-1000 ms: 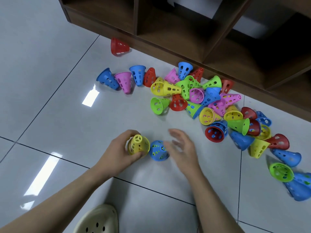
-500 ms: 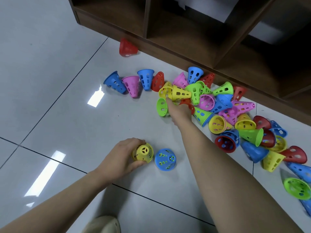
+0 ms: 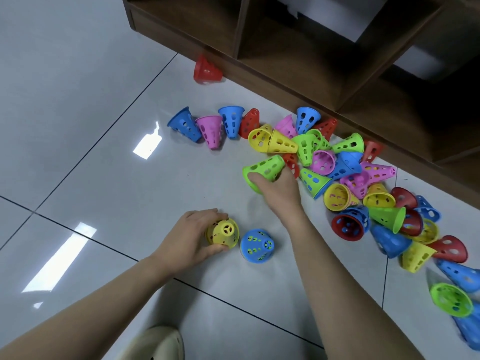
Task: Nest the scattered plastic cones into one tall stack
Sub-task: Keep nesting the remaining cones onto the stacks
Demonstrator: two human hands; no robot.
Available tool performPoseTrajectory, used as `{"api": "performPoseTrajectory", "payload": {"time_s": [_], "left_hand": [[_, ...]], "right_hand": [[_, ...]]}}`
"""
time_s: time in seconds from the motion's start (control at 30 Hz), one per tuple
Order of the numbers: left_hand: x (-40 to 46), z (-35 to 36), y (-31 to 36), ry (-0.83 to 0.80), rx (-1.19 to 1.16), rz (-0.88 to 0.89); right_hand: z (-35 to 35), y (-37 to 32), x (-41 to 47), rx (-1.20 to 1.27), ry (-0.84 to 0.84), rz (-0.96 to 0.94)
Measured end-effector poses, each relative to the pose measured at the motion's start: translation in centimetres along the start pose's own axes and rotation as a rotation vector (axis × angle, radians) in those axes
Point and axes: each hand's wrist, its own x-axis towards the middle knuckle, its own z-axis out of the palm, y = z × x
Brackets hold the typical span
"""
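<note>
We look down on a glossy grey tiled floor point(image 3: 78, 105), crossed by dark grout lines and bright patches of reflected ceiling light. A dark wooden shelf unit point(image 3: 298, 48) with open compartments runs along the far edge; pale boxes sit in two of them. The left hand point(image 3: 189, 237) is closed around a yellow cone point(image 3: 224, 232) standing wide end down on the floor, its narrow tip toward us. Just beside it, apart from the hand, a blue cone point(image 3: 257, 245) stands the same way. The right hand point(image 3: 275, 188) grips a green cone point(image 3: 263, 168) at the near edge of the scattered pile point(image 3: 350, 183), fingers curled around its wide rim; whether the cone is clear of the floor we cannot tell. The pile of red, blue, pink, yellow and green cones lies mostly on its sides along the shelf base and trails to the right. One red cone point(image 3: 206, 71) lies alone against the shelf. A cream perforated shoe point(image 3: 158, 344) shows at the bottom edge.
</note>
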Motion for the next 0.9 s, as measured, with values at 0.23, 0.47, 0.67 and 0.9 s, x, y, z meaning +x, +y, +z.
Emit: {"api": "performPoseTrajectory", "payload": {"time_s": [0.23,0.47,0.67,0.9], "left_hand": [[0.0,0.4,-0.3,0.019,0.017,0.027],[0.4,-0.1,0.7,0.058,0.036,0.112],[0.9,-4.0,-0.3,-0.276,0.287,0.25],[8.6,-9.8,-3.5,-0.137,0.727,0.25]], "right_hand": [[-4.6,3.0,-10.6,0.059,0.257,-0.082],[-2.4,7.7,-13.4,-0.116,0.172,-0.124],[-0.2,8.9,-13.7,-0.15,0.126,-0.19],[1.0,11.3,-13.4,-0.089,0.133,-0.171]]}}
